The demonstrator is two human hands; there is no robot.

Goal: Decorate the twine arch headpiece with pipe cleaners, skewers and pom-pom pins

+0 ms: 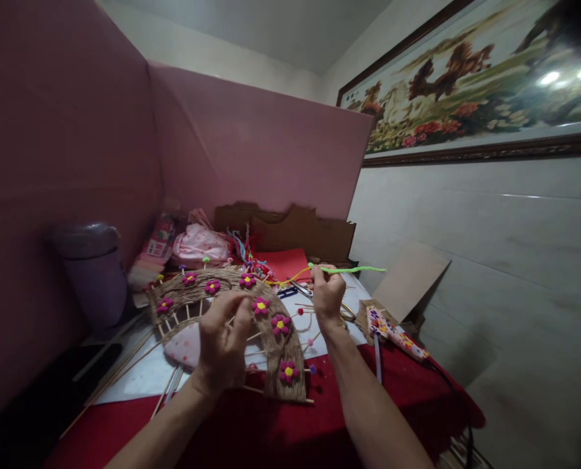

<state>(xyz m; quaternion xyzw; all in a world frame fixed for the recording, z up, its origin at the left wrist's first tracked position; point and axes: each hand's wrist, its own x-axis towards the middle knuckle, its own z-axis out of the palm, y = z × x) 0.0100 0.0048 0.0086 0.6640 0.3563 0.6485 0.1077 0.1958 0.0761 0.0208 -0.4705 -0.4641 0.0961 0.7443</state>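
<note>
A bright green pipe cleaner (361, 269) is pinched in my right hand (328, 294). One end is rolled into a small knot above my fingertips, and its tail runs off to the right. My left hand (225, 339) is held over the arched, fan-shaped craft (297, 352), thumb and fingers drawn together; whatever they pinch, if anything, is hidden. Brown twine covers the craft's arch. Magenta flowers (280, 324) with yellow centres dot it, and thin sticks tipped with coloured balls stick out. A yellow pipe cleaner (295, 276) lies behind, left of my right hand.
Scissors (302, 289) lie beyond the craft, near a red sheet (286, 262) and a bundle of coloured pipe cleaners (244, 247). A glue gun (396, 339) with a patterned body rests at right. A lidded purple bin (92, 280) stands left; torn cardboard (300, 236) leans behind.
</note>
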